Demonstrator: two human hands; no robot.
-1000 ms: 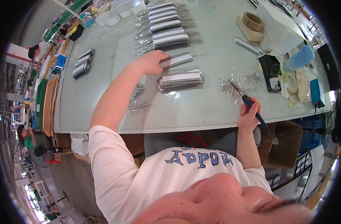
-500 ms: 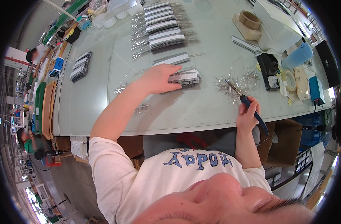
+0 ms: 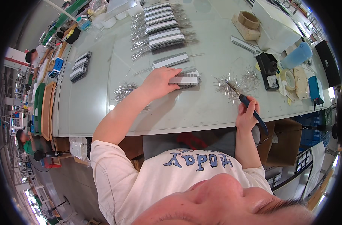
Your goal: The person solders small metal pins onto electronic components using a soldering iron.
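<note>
My left hand (image 3: 161, 82) is closed over the left end of a grey-and-white slotted strip (image 3: 188, 80), thumb on the near side and fingers on the far side. Under and behind this strip lie more strips of the same kind, partly covered by the hand. My right hand (image 3: 247, 116) grips a soldering iron (image 3: 260, 122) by its dark blue handle, its metal tip pointing away to the left above a heap of thin silvery wire pieces (image 3: 249, 78). Just beyond my left hand rests a single strip (image 3: 173, 60) with thin wires at its ends.
Several stacked strips (image 3: 166, 39) with wire ends stand at the far middle, and another small stack (image 3: 81, 67) lies at left. More wire pieces (image 3: 122, 90) lie beside my left forearm. At right are tape rolls (image 3: 249, 20), a black holder (image 3: 267, 71) and a blue bottle (image 3: 297, 55).
My left hand has shifted slightly nearer, and the strip under its fingers has turned and slid a little off the others. The right hand and soldering iron have hardly moved.
</note>
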